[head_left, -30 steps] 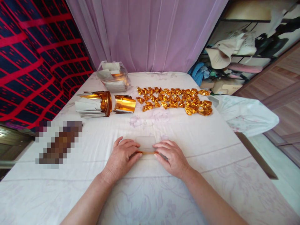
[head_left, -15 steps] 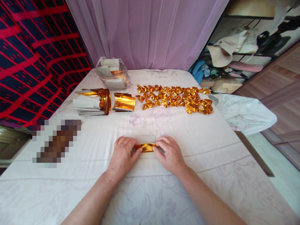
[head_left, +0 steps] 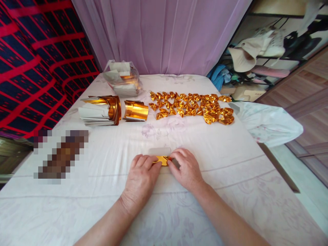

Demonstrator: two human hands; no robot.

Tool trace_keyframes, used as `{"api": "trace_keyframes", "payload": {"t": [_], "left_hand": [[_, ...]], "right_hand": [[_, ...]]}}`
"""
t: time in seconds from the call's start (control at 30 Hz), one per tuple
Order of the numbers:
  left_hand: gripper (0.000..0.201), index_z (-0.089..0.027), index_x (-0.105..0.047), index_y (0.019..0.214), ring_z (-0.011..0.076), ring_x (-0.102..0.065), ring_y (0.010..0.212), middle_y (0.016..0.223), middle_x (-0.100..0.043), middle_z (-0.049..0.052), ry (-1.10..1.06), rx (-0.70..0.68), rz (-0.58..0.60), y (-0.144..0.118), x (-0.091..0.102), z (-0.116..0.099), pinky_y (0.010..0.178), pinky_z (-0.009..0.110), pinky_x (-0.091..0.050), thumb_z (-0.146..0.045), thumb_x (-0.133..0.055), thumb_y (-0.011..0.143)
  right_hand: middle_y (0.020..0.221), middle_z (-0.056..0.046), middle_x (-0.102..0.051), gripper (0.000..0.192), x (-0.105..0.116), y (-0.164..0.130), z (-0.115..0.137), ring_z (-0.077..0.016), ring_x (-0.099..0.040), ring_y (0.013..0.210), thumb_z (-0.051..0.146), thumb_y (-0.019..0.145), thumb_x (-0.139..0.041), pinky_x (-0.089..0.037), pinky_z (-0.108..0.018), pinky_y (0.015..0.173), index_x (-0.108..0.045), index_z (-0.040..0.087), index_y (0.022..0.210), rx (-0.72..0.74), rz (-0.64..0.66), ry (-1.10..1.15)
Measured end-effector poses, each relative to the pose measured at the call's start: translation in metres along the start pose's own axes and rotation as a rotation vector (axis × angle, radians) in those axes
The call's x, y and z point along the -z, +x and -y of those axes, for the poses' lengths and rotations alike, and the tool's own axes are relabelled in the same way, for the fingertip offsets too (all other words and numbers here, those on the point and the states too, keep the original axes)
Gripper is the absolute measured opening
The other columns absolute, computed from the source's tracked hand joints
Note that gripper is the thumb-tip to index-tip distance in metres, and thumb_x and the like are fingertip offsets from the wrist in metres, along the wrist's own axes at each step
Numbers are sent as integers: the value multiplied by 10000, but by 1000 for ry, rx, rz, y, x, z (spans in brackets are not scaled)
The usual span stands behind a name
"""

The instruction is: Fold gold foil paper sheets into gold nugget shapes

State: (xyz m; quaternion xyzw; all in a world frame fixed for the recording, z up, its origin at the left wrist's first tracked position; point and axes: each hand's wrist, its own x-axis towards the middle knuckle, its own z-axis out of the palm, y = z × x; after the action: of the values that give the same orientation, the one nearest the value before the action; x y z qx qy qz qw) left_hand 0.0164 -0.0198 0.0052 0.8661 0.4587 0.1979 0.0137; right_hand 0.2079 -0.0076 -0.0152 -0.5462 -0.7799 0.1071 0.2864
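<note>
Head view: both hands lie knuckles-up on the white cloth (head_left: 107, 160), pressing a gold foil sheet (head_left: 162, 160) flat between them. Left hand (head_left: 142, 177) has its fingers curled over the sheet's 9 o'clock end; right hand (head_left: 186, 169) pinches the 3 o'clock end. Folded gold pieces (head_left: 194, 106) lie well apart toward 12 o'clock.

You have one foil sheet (head_left: 162, 158) just below the middle of the frame, lying flat on the white cloth. Its near part shows shiny gold, a narrow band folded or rolled over along the near edge. Behind that, the far part shows a pale, whitish back, a small rectangle with its long side running left to right. Both ends of the gold band are hidden, so you cannot tell its full width.
</note>
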Motion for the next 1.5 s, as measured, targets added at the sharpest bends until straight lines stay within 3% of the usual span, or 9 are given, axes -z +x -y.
{"api": "trace_keyframes", "payload": {"t": [0.17, 0.47, 0.7, 0.97, 1.13, 1.5], "left_hand": [[312, -176, -602, 1229, 269, -596, 1112, 1208, -663, 104, 39, -12, 69, -11, -10, -20, 1015, 493, -425, -259, -478, 955], [374, -147, -551, 1289, 299, -567, 1187, 1306, -619, 124, 81, 29, 99, -18, -12, -27, 1034, 513, -412, -286, -501, 946], [371, -157, -564, 1282, 296, -574, 1180, 1304, -626, 112, 96, 29, 102, -18, -13, -26, 1025, 505, -421, -305, -496, 949], [388, -168, -573, 1280, 265, -564, 1192, 1335, -612, 82, 101, 59, 127, -16, -8, -27, 1038, 487, -413, -345, -543, 937], [407, -175, -585, 1269, 255, -568, 1187, 1320, -623, 74, 119, 60, 145, -15, -6, -27, 1035, 478, -415, -380, -581, 917], [404, -185, -585, 1275, 251, -569, 1179, 1320, -626, 60, 105, 68, 154, -15, -5, -27, 1042, 496, -383, -390, -565, 927]], "right_hand": [[896, -60, -647, 62, 0, 0, 0, -225, -582, 884, 190, 855, -561, -440, -361, 801, -617, 215, 852, -1, -12, 9], [966, -79, -653, 166, -2, -1, -2, -250, -579, 942, 196, 851, -546, -448, -386, 836, -574, 206, 1014, 1, -34, -15], [924, -71, -639, 69, 0, -1, -1, -236, -580, 905, 199, 865, -531, -447, -367, 810, -581, 216, 909, 2, -27, -4], [898, -68, -637, 111, -1, 0, -3, -223, -582, 879, 196, 896, -495, -455, -360, 799, -606, 202, 904, 18, -38, 24], [909, -57, -658, 212, 0, -1, -12, -199, -608, 891, 131, 916, -408, -481, -340, 809, -599, 212, 958, 30, -119, 129], [892, -49, -651, 112, 3, -1, -8, -194, -608, 883, 139, 862, -528, -484, -334, 808, -615, 210, 858, 41, -113, 170]]}}
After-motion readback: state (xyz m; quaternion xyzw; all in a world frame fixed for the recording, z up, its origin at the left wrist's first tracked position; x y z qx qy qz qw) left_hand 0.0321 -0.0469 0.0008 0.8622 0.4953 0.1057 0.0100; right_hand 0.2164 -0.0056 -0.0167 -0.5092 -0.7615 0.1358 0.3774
